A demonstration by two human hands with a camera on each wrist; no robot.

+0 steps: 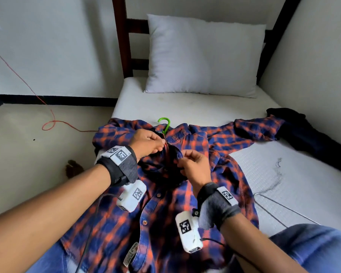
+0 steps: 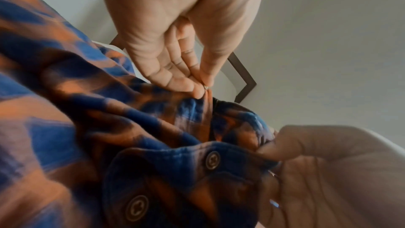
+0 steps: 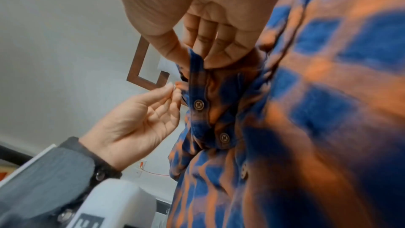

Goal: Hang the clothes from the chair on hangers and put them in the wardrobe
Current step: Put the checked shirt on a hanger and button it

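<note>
Plaid in orange and blue, the shirt [image 1: 165, 194] lies spread face up on the bed [image 1: 283, 174] just in front of you, sleeves thrown out to left and right. A green hanger [image 1: 164, 124] is already inside it: only the hook shows, poking out past the collar on the far side. Your left hand [image 1: 147, 143] pinches the left edge of the open front just below the collar, thumb against fingertips. Your right hand [image 1: 194, 168] pinches the button edge on the right side, thumb and forefinger closed on the cloth. The top stays unbuttoned between them, so you seem to be at the fastening step for this garment.

Much is left, by my reading. A dark garment [image 1: 307, 133] lies heaped at the far right of the bed, not yet hung. A bare wire hanger [image 1: 280, 208] waits near your right knee. No wardrobe shows in any view.
</note>
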